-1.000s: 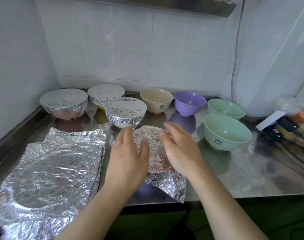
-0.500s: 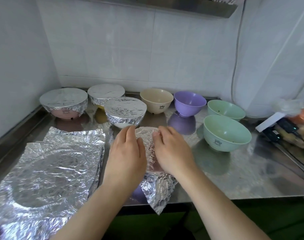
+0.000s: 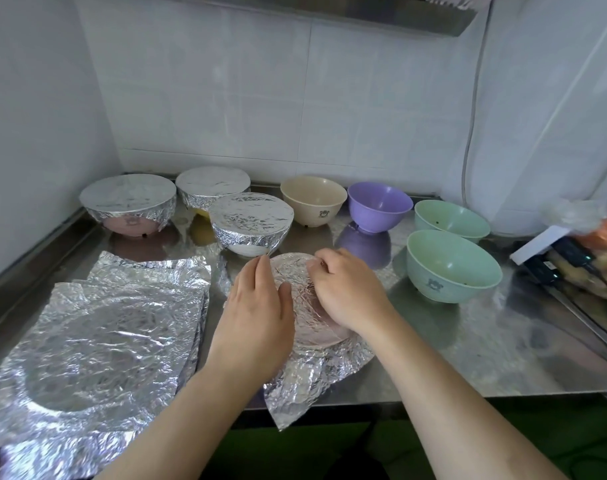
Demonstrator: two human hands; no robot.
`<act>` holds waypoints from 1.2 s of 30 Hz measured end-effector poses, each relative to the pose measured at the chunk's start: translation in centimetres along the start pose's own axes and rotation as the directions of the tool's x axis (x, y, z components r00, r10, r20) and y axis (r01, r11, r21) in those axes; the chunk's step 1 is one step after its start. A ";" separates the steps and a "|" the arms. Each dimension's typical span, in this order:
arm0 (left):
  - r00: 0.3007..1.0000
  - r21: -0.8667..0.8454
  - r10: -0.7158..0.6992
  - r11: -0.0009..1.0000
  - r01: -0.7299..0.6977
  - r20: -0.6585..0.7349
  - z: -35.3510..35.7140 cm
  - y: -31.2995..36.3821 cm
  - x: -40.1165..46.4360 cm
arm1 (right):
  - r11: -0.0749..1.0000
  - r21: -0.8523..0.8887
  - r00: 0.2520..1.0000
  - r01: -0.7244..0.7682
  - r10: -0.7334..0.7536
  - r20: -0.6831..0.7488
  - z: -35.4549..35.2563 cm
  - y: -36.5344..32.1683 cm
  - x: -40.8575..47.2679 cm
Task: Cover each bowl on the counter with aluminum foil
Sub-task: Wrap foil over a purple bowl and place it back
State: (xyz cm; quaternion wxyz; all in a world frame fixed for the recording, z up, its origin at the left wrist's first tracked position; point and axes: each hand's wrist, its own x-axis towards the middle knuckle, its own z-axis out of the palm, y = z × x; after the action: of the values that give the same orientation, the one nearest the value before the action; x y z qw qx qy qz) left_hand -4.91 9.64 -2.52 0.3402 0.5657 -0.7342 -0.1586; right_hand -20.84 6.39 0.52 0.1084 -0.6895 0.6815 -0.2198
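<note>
A bowl draped with a crinkled foil sheet (image 3: 300, 303) stands near the counter's front edge, and a loose foil corner (image 3: 295, 393) hangs over that edge. My left hand (image 3: 257, 317) lies with straight fingers along the foil's left side. My right hand (image 3: 347, 292) curls its fingers on the foil at the bowl's far rim. Three foil-covered bowls (image 3: 127, 199) (image 3: 212, 183) (image 3: 251, 216) stand at the back left. A beige bowl (image 3: 312, 199), a purple bowl (image 3: 378, 206) and two green bowls (image 3: 451, 220) (image 3: 451, 265) are uncovered.
A stack of crumpled foil sheets (image 3: 97, 341) lies at the front left of the steel counter (image 3: 468, 341). At the far right sit a plastic bag of food (image 3: 603, 244) and black devices with cables (image 3: 551, 268). Tiled walls close the left and back.
Both hands have moved closer together over the foil-draped bowl. My right hand's fingers have curled at the far rim, and the foil's near corner now droops further over the counter edge.
</note>
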 end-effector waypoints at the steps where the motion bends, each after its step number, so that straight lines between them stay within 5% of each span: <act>1: 1.000 -0.016 -0.002 1.000 0.002 0.019 -0.3 -0.1 0.2 | 0.999 0.034 1.000 -0.027 0.026 0.005 -0.3 0.1 -0.2; 10: 0.999 -0.230 -0.043 0.972 0.038 -0.018 -0.7 0.1 -1.6 | 0.792 0.588 0.952 -0.167 0.284 -0.111 1.7 1.5 -3.0; 17: 0.995 -0.419 -0.036 0.905 0.073 0.094 -0.5 -1.8 -2.1 | 0.528 0.841 0.989 -0.117 -0.011 0.144 1.7 4.7 -4.0; 23: 0.979 -0.419 0.093 0.908 -0.010 0.179 -1.0 -2.9 -1.3 | 0.677 0.734 0.929 -0.053 -0.236 0.284 0.5 7.0 -4.8; 29: 0.985 -0.396 0.079 0.918 -0.012 0.153 -1.2 -2.9 -1.4 | 0.782 0.623 0.932 -0.004 -0.222 0.285 0.3 7.1 -4.8; 36: 0.986 -0.457 0.100 0.889 -0.030 0.130 -0.5 -3.9 -1.5 | 0.769 0.639 0.968 0.014 -0.169 0.183 1.7 7.6 -5.1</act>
State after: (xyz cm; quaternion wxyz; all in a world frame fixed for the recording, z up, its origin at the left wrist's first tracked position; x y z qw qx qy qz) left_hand -1.57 9.87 -5.06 0.4116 0.4321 -0.7190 -0.3562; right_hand -26.74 10.80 -5.15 0.4012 -0.6659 0.5157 -0.3599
